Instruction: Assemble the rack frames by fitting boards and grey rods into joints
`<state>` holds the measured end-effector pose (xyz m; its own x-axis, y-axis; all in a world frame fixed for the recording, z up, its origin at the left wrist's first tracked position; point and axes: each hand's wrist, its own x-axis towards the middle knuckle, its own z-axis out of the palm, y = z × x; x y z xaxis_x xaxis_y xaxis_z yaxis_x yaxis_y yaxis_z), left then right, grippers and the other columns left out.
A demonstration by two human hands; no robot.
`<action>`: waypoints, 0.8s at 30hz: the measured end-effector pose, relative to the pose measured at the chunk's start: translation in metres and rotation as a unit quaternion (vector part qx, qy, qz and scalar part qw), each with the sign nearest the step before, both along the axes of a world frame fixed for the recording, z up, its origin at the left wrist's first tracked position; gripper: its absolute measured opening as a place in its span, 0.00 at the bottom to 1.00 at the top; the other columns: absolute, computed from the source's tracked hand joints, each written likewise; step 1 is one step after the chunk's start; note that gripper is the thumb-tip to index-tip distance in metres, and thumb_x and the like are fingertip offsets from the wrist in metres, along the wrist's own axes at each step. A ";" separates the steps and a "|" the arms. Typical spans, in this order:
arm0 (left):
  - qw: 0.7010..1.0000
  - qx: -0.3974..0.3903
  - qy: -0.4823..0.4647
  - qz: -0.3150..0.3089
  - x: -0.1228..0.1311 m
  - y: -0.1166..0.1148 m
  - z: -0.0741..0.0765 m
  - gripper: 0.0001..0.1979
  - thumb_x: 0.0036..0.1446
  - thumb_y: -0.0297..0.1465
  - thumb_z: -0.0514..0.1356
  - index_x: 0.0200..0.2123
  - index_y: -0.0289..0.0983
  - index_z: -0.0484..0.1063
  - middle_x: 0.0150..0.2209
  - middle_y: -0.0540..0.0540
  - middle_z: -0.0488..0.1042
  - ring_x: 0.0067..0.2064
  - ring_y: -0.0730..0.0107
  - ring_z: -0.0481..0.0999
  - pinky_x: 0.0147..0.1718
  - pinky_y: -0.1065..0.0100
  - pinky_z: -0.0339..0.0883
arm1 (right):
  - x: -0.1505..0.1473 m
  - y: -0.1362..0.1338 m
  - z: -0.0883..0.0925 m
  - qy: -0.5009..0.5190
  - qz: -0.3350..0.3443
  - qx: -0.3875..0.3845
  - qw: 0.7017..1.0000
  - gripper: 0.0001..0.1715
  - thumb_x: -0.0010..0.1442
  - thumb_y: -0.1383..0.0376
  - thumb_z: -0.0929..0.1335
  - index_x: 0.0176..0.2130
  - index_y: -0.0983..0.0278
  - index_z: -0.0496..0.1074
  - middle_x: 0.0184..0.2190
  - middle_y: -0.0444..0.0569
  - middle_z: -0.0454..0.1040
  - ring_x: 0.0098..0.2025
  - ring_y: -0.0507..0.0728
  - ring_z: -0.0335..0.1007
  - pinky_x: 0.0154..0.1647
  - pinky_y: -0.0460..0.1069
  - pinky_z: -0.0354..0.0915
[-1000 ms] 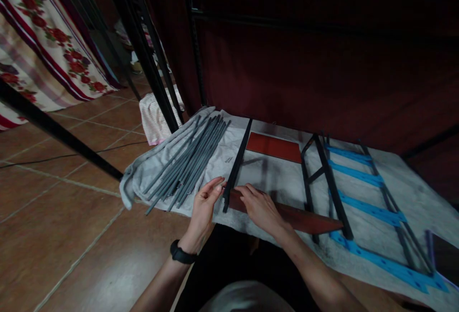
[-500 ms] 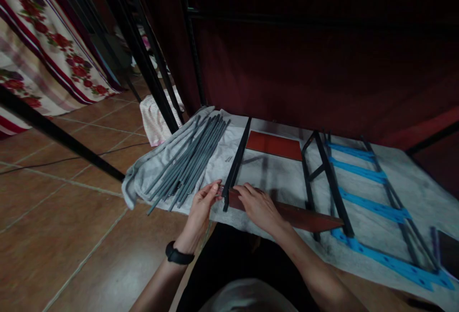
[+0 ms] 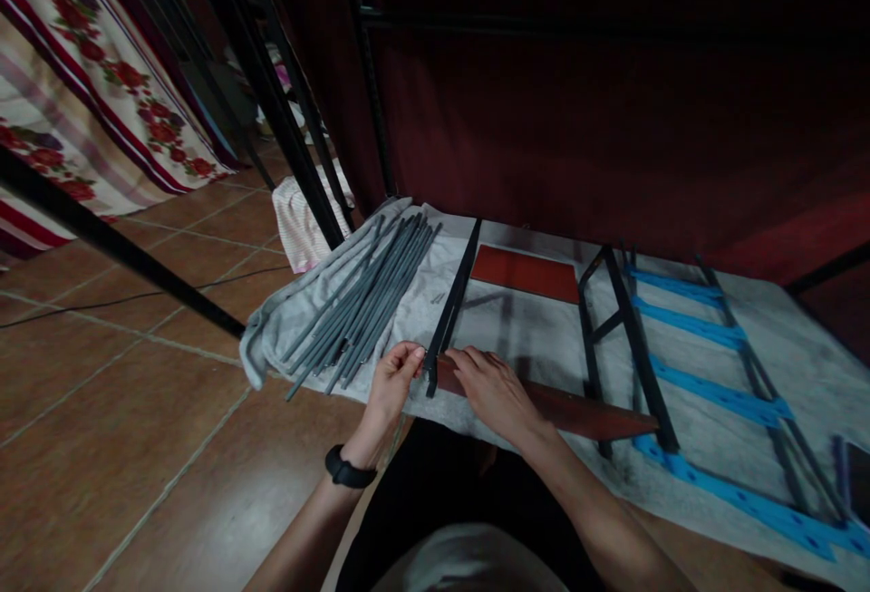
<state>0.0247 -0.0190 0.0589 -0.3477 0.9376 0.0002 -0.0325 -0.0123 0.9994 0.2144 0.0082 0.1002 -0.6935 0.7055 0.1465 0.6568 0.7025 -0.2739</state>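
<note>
My left hand is closed in a pinch at the near end of a black metal bar. Whatever lies between its fingertips is too small to make out. My right hand grips the left end of a reddish-brown board, right beside that bar. The board's other end meets a black frame with a cross-brace. An orange-red panel spans the far side between the bar and the frame. A few tiny metal pieces lie on the cloth left of the bar.
A bundle of grey rods lies to the left on the grey cloth. Blue slotted pieces and dark bars are at the right, with a dark flat device at the edge. A black post slants across the left.
The view has shifted slightly. My left fingers have closed in at the bar's end, and the thin piece seen at their tips before is now hidden. My right hand keeps its hold on the board.
</note>
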 end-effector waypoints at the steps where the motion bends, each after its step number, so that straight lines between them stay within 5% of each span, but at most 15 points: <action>1: 1.000 0.008 0.012 -0.003 -0.001 -0.001 -0.001 0.16 0.54 0.44 0.67 0.33 0.35 0.77 0.26 0.51 0.72 0.29 0.73 0.68 0.31 0.71 0.64 | 0.001 0.000 -0.001 0.004 0.002 0.007 1.000 0.25 0.69 0.73 0.58 0.61 0.61 0.66 0.53 0.53 0.75 0.51 0.58 0.73 0.57 0.55 0.66; 7: 0.998 0.001 0.057 -0.007 -0.026 -0.008 -0.030 0.24 0.61 0.45 0.60 0.54 0.36 0.76 0.49 0.39 0.79 0.45 0.61 0.78 0.45 0.62 0.72 | 0.006 -0.004 -0.004 0.021 -0.006 0.077 0.997 0.31 0.68 0.74 0.60 0.68 0.63 0.58 0.55 0.55 0.73 0.55 0.61 0.70 0.63 0.59 0.62; 11: 0.971 -0.034 0.226 0.073 -0.059 -0.011 -0.067 0.16 0.61 0.37 0.58 0.46 0.35 0.79 0.45 0.38 0.79 0.45 0.58 0.78 0.47 0.57 0.73 | 0.014 -0.009 -0.007 0.040 -0.005 0.115 0.993 0.33 0.67 0.73 0.61 0.69 0.63 0.57 0.58 0.57 0.71 0.59 0.62 0.68 0.68 0.62 0.56; 14: 0.924 -0.037 0.378 0.035 -0.071 -0.011 -0.086 0.15 0.61 0.30 0.56 0.47 0.35 0.78 0.47 0.38 0.76 0.49 0.56 0.76 0.53 0.55 0.70 | 0.025 -0.014 -0.011 0.054 -0.019 0.137 0.989 0.33 0.68 0.73 0.61 0.69 0.63 0.56 0.59 0.58 0.70 0.61 0.63 0.66 0.68 0.64 0.56; 20: 0.839 -0.075 0.536 -0.062 -0.054 -0.002 -0.087 0.14 0.65 0.26 0.52 0.46 0.35 0.76 0.44 0.39 0.74 0.48 0.60 0.75 0.50 0.61 0.70 | 0.054 -0.037 -0.022 0.091 -0.065 0.159 0.981 0.34 0.68 0.72 0.61 0.70 0.61 0.56 0.62 0.58 0.67 0.63 0.63 0.64 0.65 0.63 0.63; 24: 0.823 -0.123 0.551 -0.061 -0.059 0.000 -0.079 0.13 0.64 0.25 0.50 0.40 0.35 0.75 0.41 0.38 0.75 0.42 0.61 0.75 0.44 0.63 0.70 | 0.075 -0.060 -0.034 0.117 -0.078 0.153 0.978 0.34 0.67 0.75 0.59 0.69 0.60 0.58 0.63 0.56 0.67 0.64 0.63 0.64 0.64 0.63 0.64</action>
<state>-0.0341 -0.0194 -0.0204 -0.1667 0.9843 0.0577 0.9091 0.1308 0.3956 0.2891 -0.0517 0.0661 -0.5033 0.6977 0.5098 0.7063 0.6720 -0.2226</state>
